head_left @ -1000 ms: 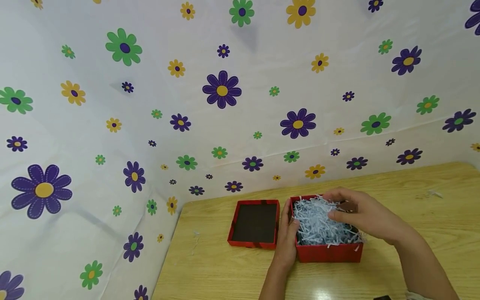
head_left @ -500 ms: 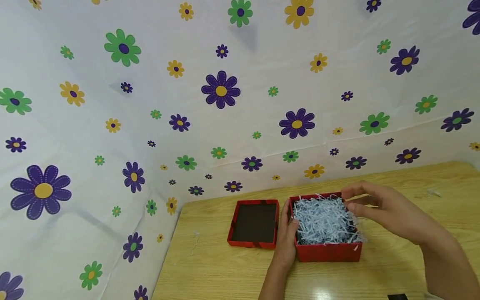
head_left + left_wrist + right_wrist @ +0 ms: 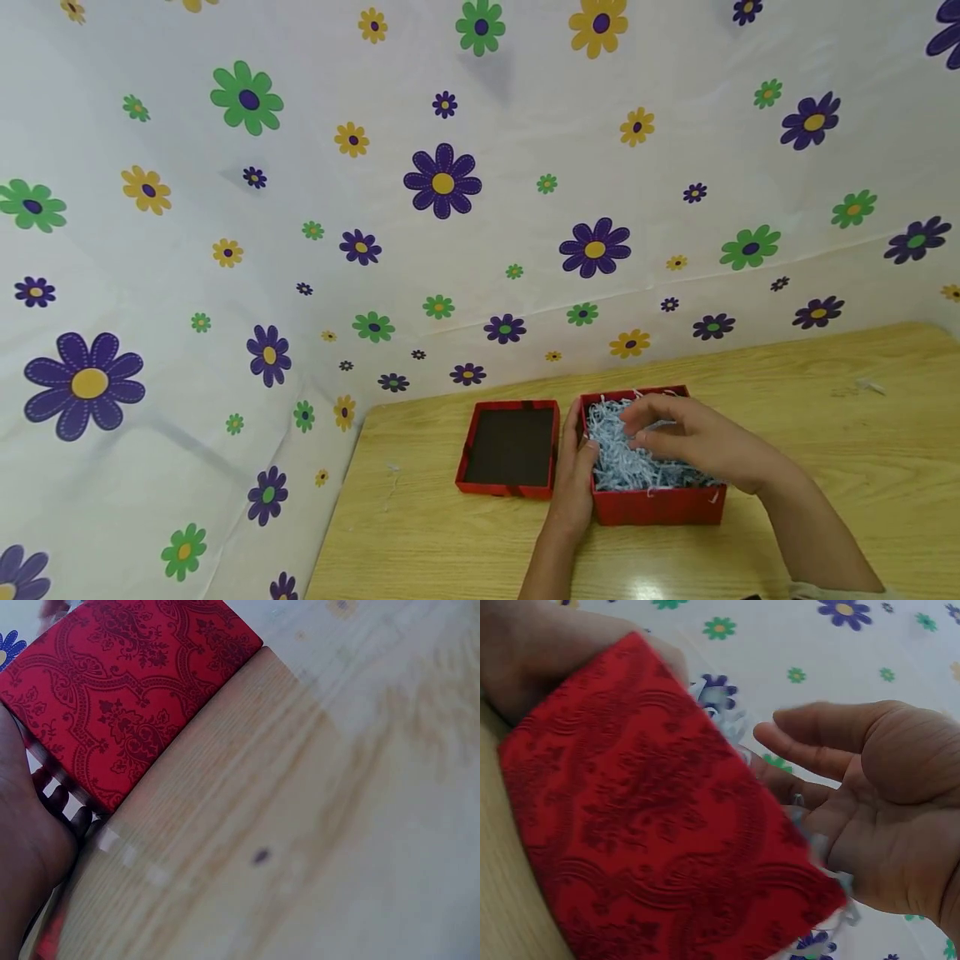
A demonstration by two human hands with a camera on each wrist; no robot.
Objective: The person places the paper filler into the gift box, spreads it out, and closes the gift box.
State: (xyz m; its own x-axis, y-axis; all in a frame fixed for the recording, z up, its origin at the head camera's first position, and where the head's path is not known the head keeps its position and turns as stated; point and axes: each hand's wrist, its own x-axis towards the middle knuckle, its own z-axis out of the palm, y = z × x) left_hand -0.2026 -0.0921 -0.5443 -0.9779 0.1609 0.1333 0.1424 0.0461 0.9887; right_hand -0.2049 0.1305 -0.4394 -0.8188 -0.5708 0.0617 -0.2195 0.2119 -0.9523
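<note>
A red patterned gift box (image 3: 660, 507) stands on the wooden table, filled with pale blue shredded paper (image 3: 618, 458). My left hand (image 3: 573, 487) holds the box by its left side, fingers along the outer wall and thumb at the rim. In the left wrist view the left hand (image 3: 30, 832) lies against the red box wall (image 3: 135, 697). My right hand (image 3: 693, 442) is over the shredded paper, fingers loosely bent with a gap between thumb and forefinger. The right wrist view shows the right hand (image 3: 885, 802) with a few paper strands (image 3: 844, 889) near the palm.
The red box lid (image 3: 510, 450) lies just left of the box, its dark inside facing up. Small paper scraps lie on the table (image 3: 420, 533) at the left and far right. A white flowered sheet (image 3: 510, 217) hangs behind and to the left.
My right hand first moved right to the box's right rim, then came back left over the shredded paper. The left hand and the lid have stayed in place.
</note>
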